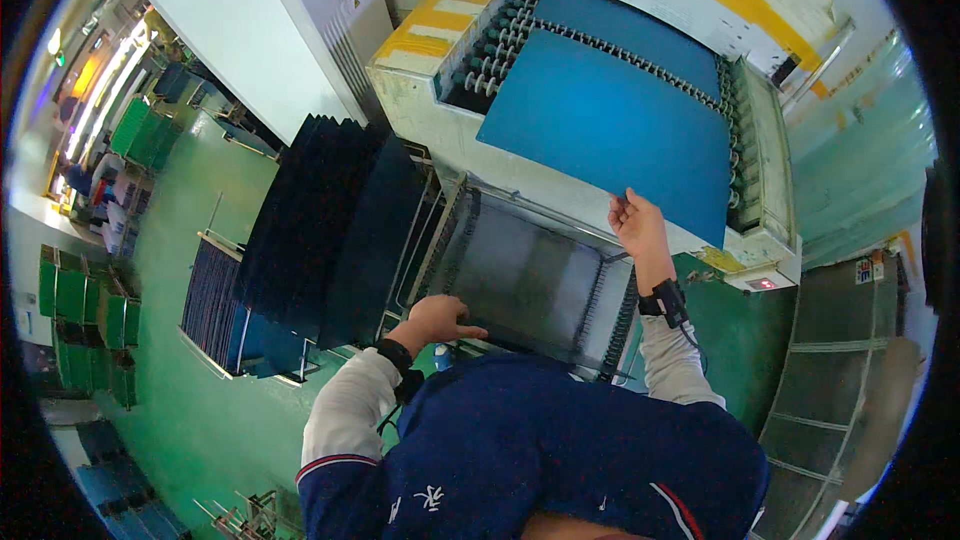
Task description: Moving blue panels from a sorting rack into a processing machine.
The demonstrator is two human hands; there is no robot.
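Note:
A large blue panel (610,125) lies on the roller conveyor (487,70), its near edge overhanging the machine's front. My right hand (640,225) is at that near edge, fingers bent and closed on it. A dark strap with a small device circles my right wrist. My left hand (438,322) is lower and to the left, beside the near left corner of a metal rack (520,275) with toothed side rails. Its thumb and forefinger are apart, with nothing visible between them. Another blue panel (630,30) lies farther back on the rollers.
Left of the rack, many dark panels (325,230) stand upright close together on a wheeled frame. A tall white cabinet (250,30) is behind them. Green crates (85,300) line the far left. On the right are a grey mesh rack (835,380) and a transparent plastic curtain (860,150).

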